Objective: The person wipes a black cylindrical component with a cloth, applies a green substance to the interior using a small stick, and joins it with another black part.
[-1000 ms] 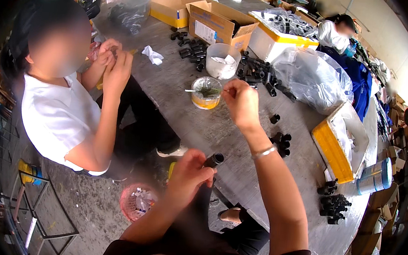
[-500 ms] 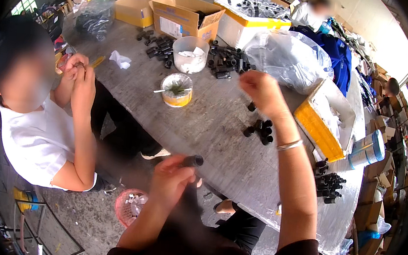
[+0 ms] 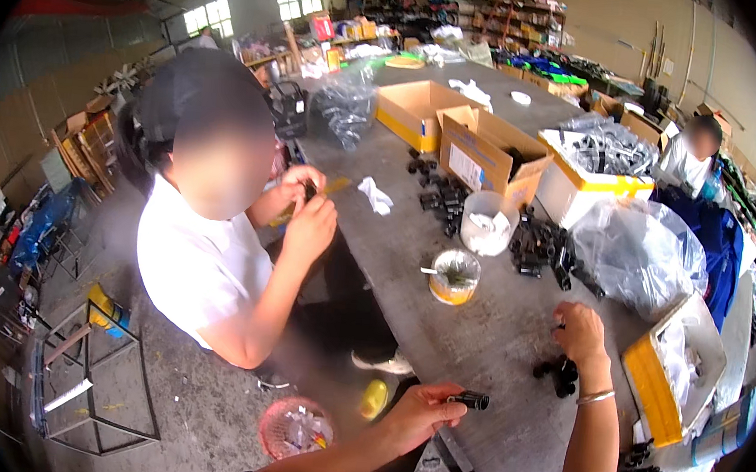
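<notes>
A short black cylindrical part (image 3: 473, 400) pokes out of my left hand (image 3: 423, 413), its fingers closed around one end by the table's near edge. My right hand (image 3: 580, 331) is low over the table with its fingers drawn together. Something small and dark shows at its fingertips, too hidden to make out. Just below that hand lies a small group of black cylindrical parts (image 3: 557, 376). A larger pile of similar black parts (image 3: 541, 245) lies beyond it, beside a clear round tub (image 3: 487, 233) with white contents.
A seated co-worker (image 3: 203, 256) handles something small at the left. A yellow-banded tub (image 3: 453, 284) stands mid-table. Cardboard boxes (image 3: 486, 155), a plastic bag (image 3: 640, 252) and a yellow-sided foam box (image 3: 654, 390) line the far and right sides. A pink basket (image 3: 273, 426) is on the floor.
The view has swung left and up. My right hand has come back from near the big pile toward the small group. The left hand still holds its black part, now nearer the table.
</notes>
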A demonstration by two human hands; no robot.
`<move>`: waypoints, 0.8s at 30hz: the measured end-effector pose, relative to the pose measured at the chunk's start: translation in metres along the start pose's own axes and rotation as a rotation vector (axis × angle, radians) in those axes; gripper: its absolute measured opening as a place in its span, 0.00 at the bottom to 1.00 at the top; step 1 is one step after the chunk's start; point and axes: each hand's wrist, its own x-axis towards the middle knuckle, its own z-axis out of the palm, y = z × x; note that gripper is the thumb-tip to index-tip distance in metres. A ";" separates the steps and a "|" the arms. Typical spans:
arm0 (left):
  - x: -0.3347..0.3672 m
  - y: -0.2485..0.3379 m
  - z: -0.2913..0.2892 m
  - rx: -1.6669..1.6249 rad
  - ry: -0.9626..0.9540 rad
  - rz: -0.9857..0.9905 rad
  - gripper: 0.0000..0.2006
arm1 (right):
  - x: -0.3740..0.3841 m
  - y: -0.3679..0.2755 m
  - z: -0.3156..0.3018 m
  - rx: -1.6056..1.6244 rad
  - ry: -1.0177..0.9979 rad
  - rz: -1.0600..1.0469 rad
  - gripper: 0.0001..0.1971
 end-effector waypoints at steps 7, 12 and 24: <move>0.016 -0.009 -0.001 0.029 -0.038 -0.013 0.12 | -0.006 -0.005 -0.027 0.179 0.249 -0.081 0.07; 0.018 0.000 0.019 0.058 -0.077 -0.009 0.11 | -0.016 -0.021 -0.056 0.376 0.335 -0.224 0.09; -0.004 -0.008 0.021 0.162 -0.168 -0.009 0.13 | -0.091 -0.065 -0.074 0.420 0.408 -0.244 0.14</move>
